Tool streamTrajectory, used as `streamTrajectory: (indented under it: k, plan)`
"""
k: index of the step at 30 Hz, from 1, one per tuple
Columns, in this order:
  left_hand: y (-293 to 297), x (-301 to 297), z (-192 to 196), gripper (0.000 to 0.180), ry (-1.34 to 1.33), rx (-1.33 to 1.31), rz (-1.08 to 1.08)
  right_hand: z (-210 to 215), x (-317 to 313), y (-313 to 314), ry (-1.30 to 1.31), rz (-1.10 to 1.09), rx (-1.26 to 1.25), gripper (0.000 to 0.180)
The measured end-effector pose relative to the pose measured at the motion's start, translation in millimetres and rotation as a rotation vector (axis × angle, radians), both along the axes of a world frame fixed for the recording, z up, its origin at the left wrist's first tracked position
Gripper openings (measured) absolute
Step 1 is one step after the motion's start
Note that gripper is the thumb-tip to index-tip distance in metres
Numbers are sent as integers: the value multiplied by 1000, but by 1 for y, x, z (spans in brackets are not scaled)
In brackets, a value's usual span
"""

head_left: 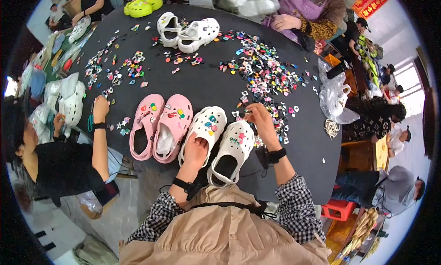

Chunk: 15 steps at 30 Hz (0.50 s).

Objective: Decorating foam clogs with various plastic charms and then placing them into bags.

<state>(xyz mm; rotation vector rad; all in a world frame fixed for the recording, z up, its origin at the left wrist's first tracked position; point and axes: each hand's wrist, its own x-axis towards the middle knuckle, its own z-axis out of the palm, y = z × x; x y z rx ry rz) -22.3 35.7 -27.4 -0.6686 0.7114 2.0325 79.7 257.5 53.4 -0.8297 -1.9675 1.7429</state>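
Note:
Two white clogs stand side by side in front of me, toes pointing away. My left hand (195, 154) reaches into the opening of the left white clog (211, 122) and grips it; its fingertips are hidden inside. Colourful charms sit on that clog's toe. The right white clog (232, 150) bears a pink star charm (241, 136) and a few others. Just beyond its toe, my right hand (260, 119) is at the edge of a heap of small charms (266, 74), fingers pinched together; what they hold, if anything, is too small to make out.
A pair of pink clogs (168, 127) with charms stands to the left. Farther off are white clogs (198, 34) and lime clogs (142, 6) on the dark table (183, 81). A co-worker's hand (100, 109) is at left; a plastic bag (337, 95) lies right.

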Motion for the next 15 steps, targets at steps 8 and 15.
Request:
streamTrajectory:
  k: [8,15]
  plan:
    - [-11,3,-4,27,104,34,-156,-31,76,30,-208,-76,141,33]
    - [-8,11,-12,32,259,-96,-107,-55,109,20,-179,-224,125,38]
